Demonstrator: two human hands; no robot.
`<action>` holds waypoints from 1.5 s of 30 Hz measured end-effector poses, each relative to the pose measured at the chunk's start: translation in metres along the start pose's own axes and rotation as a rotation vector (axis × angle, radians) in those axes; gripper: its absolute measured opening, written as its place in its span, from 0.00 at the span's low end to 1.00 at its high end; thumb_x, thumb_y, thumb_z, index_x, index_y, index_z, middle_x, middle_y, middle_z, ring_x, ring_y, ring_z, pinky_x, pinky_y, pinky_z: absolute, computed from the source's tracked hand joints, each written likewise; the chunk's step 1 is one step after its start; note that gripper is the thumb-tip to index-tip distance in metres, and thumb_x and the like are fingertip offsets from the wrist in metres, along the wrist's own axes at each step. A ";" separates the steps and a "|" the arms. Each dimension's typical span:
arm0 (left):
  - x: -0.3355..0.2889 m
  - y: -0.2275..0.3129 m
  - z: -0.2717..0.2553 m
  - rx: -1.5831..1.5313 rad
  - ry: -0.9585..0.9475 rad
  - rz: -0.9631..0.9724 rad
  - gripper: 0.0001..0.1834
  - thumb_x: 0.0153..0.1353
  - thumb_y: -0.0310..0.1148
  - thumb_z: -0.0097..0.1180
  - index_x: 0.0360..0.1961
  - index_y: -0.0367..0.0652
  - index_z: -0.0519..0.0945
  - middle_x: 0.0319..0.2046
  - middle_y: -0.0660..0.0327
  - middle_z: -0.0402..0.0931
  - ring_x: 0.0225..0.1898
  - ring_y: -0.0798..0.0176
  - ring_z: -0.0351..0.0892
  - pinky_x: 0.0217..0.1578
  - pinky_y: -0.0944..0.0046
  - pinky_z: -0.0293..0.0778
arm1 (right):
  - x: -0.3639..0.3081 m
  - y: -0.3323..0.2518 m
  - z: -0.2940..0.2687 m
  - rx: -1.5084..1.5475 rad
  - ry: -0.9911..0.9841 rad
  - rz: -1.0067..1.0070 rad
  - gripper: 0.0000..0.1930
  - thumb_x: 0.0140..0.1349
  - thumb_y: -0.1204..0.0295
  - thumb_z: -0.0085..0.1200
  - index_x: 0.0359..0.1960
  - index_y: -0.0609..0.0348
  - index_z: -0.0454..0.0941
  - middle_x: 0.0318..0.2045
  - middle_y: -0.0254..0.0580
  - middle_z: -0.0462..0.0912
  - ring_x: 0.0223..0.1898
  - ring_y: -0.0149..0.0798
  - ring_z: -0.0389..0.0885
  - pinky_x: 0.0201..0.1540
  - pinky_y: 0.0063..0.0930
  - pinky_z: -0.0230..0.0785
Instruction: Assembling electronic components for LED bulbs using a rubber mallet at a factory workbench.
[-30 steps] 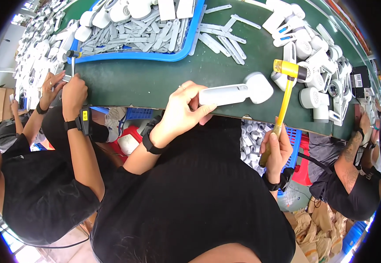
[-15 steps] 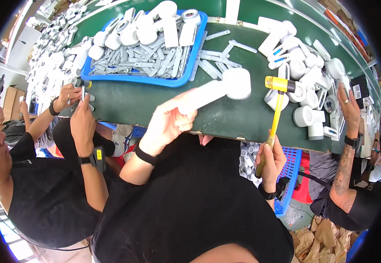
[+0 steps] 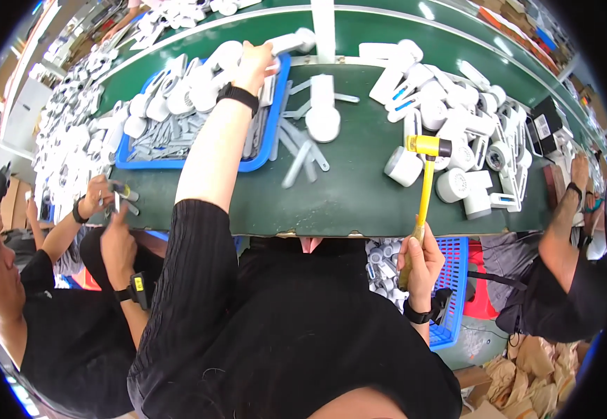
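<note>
The left hand (image 3: pixel 253 66) is extended over the far right part of a blue tray (image 3: pixel 251 165), its fingers at the near end of a white casing (image 3: pixel 291 42); contact is partly hidden, so whether they pinch it cannot be told. The right hand (image 3: pixel 422 258) has its fingers wrapped around the handle of a yellow hammer (image 3: pixel 425 199), held upright at the near edge of the green surface (image 3: pixel 303 202), head uppermost. A second casing (image 3: pixel 323 120) lies on the surface right of the tray, round end toward the person, near loose grey strips (image 3: pixel 296 164). The tray contains further strips and white parts. A pile of white parts (image 3: pixel 467 126) occupies the right side of the surface.
</note>
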State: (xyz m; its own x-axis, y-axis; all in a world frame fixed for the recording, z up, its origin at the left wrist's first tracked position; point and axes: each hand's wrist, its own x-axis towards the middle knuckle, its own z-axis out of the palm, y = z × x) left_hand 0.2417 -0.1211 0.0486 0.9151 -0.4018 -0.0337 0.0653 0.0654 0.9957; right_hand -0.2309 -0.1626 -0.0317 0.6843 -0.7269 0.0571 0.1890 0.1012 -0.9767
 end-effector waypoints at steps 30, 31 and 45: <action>-0.188 0.013 0.033 0.827 -0.862 0.765 0.17 0.61 0.41 0.53 0.30 0.35 0.74 0.25 0.50 0.74 0.27 0.50 0.76 0.31 0.57 0.72 | -0.015 0.003 -0.009 0.013 0.040 0.026 0.23 0.69 0.76 0.47 0.65 0.65 0.65 0.24 0.36 0.75 0.17 0.24 0.69 0.19 0.15 0.62; -0.200 0.004 0.035 0.804 -0.851 0.671 0.16 0.61 0.40 0.53 0.30 0.35 0.75 0.24 0.49 0.74 0.28 0.47 0.77 0.32 0.55 0.73 | -0.014 0.003 -0.007 0.009 0.039 0.026 0.23 0.69 0.76 0.47 0.65 0.65 0.65 0.24 0.36 0.75 0.17 0.24 0.69 0.19 0.15 0.62; -0.124 0.019 0.115 1.417 -0.770 0.540 0.21 0.59 0.44 0.54 0.30 0.31 0.83 0.28 0.41 0.81 0.33 0.39 0.82 0.37 0.50 0.79 | 0.024 0.006 0.003 0.069 -0.002 0.009 0.23 0.69 0.76 0.47 0.66 0.65 0.65 0.25 0.38 0.74 0.17 0.25 0.69 0.19 0.16 0.62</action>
State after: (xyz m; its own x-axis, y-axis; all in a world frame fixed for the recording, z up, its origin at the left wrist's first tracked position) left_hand 0.0834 -0.1753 0.0814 0.2938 -0.9534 -0.0685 -0.9355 -0.3015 0.1840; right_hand -0.2110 -0.1772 -0.0355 0.6875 -0.7246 0.0492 0.2314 0.1544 -0.9605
